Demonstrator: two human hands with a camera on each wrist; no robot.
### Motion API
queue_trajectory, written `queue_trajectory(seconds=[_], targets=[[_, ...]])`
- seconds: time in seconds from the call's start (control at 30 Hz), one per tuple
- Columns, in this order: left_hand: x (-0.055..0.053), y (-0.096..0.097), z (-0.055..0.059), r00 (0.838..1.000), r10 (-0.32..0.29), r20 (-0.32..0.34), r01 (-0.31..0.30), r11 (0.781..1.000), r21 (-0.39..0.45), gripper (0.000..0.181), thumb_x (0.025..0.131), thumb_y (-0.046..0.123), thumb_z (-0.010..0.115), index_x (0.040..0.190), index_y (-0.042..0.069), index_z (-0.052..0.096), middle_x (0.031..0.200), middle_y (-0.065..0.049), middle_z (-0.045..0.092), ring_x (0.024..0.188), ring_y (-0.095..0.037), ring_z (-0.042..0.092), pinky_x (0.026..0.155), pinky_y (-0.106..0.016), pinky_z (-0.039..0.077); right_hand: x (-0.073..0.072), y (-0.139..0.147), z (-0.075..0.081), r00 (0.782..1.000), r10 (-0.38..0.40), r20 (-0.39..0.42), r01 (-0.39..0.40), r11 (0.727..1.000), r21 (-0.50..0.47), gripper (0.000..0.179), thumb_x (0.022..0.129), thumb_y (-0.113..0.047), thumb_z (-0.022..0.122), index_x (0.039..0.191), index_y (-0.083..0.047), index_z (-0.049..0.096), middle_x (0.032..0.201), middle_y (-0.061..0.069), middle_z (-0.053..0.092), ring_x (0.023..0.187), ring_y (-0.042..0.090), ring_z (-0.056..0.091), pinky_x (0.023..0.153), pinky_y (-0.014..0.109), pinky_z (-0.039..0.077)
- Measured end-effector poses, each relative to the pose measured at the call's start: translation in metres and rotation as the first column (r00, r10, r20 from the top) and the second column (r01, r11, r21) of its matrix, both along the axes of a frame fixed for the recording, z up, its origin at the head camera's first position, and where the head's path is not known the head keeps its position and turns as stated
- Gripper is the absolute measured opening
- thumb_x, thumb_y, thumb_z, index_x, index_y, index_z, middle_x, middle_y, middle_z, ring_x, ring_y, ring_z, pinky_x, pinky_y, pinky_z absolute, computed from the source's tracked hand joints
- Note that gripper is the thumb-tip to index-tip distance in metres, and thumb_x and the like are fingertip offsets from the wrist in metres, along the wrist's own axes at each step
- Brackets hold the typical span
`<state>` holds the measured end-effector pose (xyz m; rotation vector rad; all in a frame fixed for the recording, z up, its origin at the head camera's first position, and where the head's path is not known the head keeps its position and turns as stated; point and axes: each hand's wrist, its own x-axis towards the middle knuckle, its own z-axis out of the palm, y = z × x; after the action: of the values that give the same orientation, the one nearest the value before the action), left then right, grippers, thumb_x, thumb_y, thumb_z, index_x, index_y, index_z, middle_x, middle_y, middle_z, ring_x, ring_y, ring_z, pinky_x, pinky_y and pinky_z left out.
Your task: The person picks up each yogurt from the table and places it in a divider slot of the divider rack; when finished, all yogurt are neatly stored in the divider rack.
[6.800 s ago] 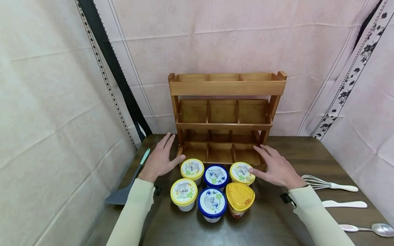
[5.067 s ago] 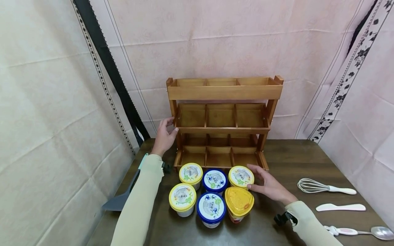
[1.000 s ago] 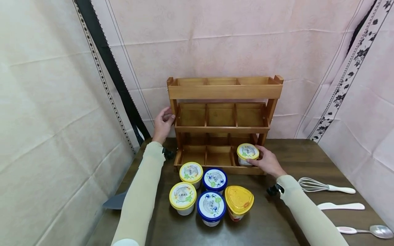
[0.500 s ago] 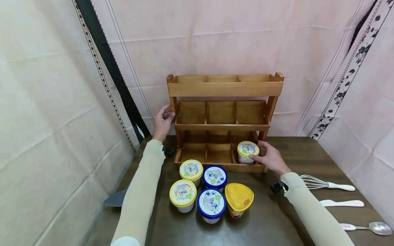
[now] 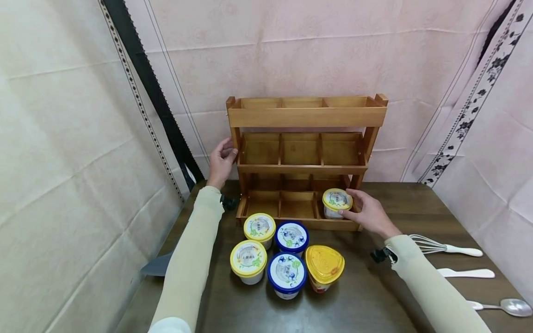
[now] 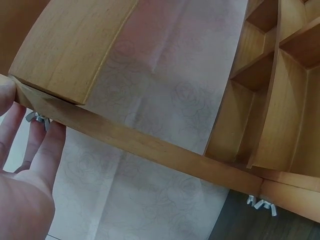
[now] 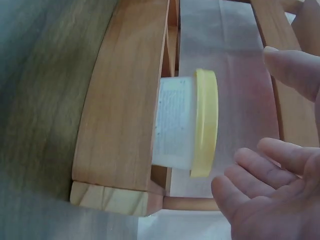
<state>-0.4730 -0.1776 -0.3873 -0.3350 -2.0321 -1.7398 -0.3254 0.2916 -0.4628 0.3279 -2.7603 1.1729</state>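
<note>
A three-tier wooden rack (image 5: pixel 306 118) with compartments stands at the back of the table. My left hand (image 5: pixel 220 162) holds its left upright; in the left wrist view the thumb lies on one side of the wooden strip (image 6: pixel 150 147) and the fingers on the other, near a wing nut. One yellow-lidded tub (image 5: pixel 336 201) sits in the bottom tier's right compartment. Just right of it is my right hand (image 5: pixel 370 213), fingers spread and apart from the tub in the right wrist view. Before the rack stand two yellow-lidded tubs (image 5: pixel 248 259), two blue-lidded tubs (image 5: pixel 287 273) and a yellow triangular-lidded cup (image 5: pixel 325 266).
At the table's right side lie a whisk (image 5: pixel 441 246), a white knife (image 5: pixel 468 273) and a spoon (image 5: pixel 514 307). A dark spatula (image 5: pixel 156 266) lies at the left, partly behind the left sleeve. Fabric curtains (image 5: pixel 308 55) hang behind and at both sides.
The yellow-lidded tub has gone from the table into the bottom right compartment, and my right hand has let go. My left hand has moved up from beside the tubs to the rack's left upright.
</note>
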Motion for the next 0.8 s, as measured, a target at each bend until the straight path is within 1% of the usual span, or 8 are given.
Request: queue_trajectory(seconds=[0.17,0.3,0.4,0.5,0.53,0.63,0.73,0.8], targets=[[0.002,0.0,0.002,1.0,-0.009,0.003,0.009,1.0,0.008,0.05,0.104,0.022,0.069,0.152,0.021,0.058,0.143,-0.012,0.064,0.128,-0.026,0.064,0.107,-0.043,0.057,0.01,-0.005,0.002,0.998,0.063,-0.021,-0.064,0.997,-0.05,0.079,0.094,-0.035,0.083,0.156,-0.003,0.046,0.156,0.024,0.052,0.14,0.047,0.055,0.113,0.063,0.046],[0.002,0.0,0.003,1.0,-0.004,-0.007,0.004,1.0,0.006,0.049,0.104,0.02,0.069,0.152,0.021,0.058,0.143,-0.012,0.064,0.128,-0.026,0.065,0.104,-0.039,0.058,0.019,-0.012,0.004,0.991,0.136,-0.009,-0.136,0.987,-0.083,0.075,0.094,-0.038,0.082,0.153,-0.004,0.05,0.152,0.023,0.055,0.13,0.046,0.062,0.106,0.061,0.053],[0.002,-0.001,0.002,1.0,-0.006,-0.014,0.006,1.0,0.004,0.047,0.104,0.018,0.069,0.15,0.021,0.06,0.142,-0.011,0.065,0.127,-0.025,0.065,0.103,-0.037,0.059,0.028,-0.018,0.004,0.982,0.187,0.007,-0.186,0.979,-0.089,0.07,0.096,-0.042,0.079,0.151,-0.007,0.053,0.151,0.02,0.058,0.127,0.043,0.065,0.103,0.052,0.058],[0.001,-0.002,0.0,1.0,-0.011,-0.009,0.011,1.0,0.003,0.047,0.104,0.016,0.069,0.15,0.022,0.06,0.142,-0.01,0.065,0.127,-0.025,0.065,0.103,-0.037,0.059,0.037,-0.022,0.004,0.973,0.23,0.017,-0.227,0.969,-0.094,0.062,0.097,-0.042,0.077,0.149,-0.013,0.056,0.148,0.013,0.062,0.128,0.039,0.065,0.102,0.038,0.06],[0.001,-0.002,0.0,1.0,-0.011,-0.007,0.011,1.0,0.002,0.047,0.104,0.016,0.069,0.15,0.023,0.06,0.142,-0.01,0.065,0.127,-0.025,0.065,0.103,-0.038,0.059,0.04,-0.024,0.004,0.969,0.247,0.022,-0.244,0.964,-0.102,0.06,0.098,-0.04,0.077,0.148,-0.015,0.057,0.148,0.012,0.063,0.129,0.038,0.065,0.102,0.034,0.059],[0.0,-0.003,-0.001,1.0,-0.011,-0.001,0.011,1.0,0.0,0.047,0.104,0.015,0.068,0.15,0.025,0.06,0.142,-0.009,0.065,0.128,-0.025,0.065,0.105,-0.039,0.058,0.048,-0.027,0.002,0.951,0.307,0.046,-0.298,0.945,-0.136,0.056,0.099,-0.035,0.076,0.149,-0.017,0.056,0.147,0.013,0.063,0.133,0.038,0.062,0.103,0.032,0.059],[-0.001,-0.003,-0.001,1.0,-0.015,-0.001,0.015,1.0,0.001,0.047,0.104,0.015,0.069,0.15,0.025,0.06,0.142,-0.008,0.065,0.128,-0.025,0.065,0.106,-0.04,0.058,0.056,-0.03,0.0,0.924,0.377,0.066,-0.361,0.916,-0.173,0.055,0.101,-0.028,0.074,0.151,-0.013,0.054,0.148,0.017,0.062,0.133,0.041,0.062,0.105,0.04,0.058],[0.0,-0.003,-0.001,1.0,-0.019,-0.002,0.019,1.0,0.005,0.047,0.104,0.015,0.069,0.15,0.024,0.06,0.142,-0.009,0.065,0.129,-0.026,0.064,0.106,-0.04,0.057,0.061,-0.031,-0.001,0.908,0.414,0.066,-0.397,0.9,-0.183,0.054,0.102,-0.026,0.072,0.151,-0.011,0.054,0.146,0.015,0.063,0.131,0.04,0.062,0.106,0.041,0.058]])
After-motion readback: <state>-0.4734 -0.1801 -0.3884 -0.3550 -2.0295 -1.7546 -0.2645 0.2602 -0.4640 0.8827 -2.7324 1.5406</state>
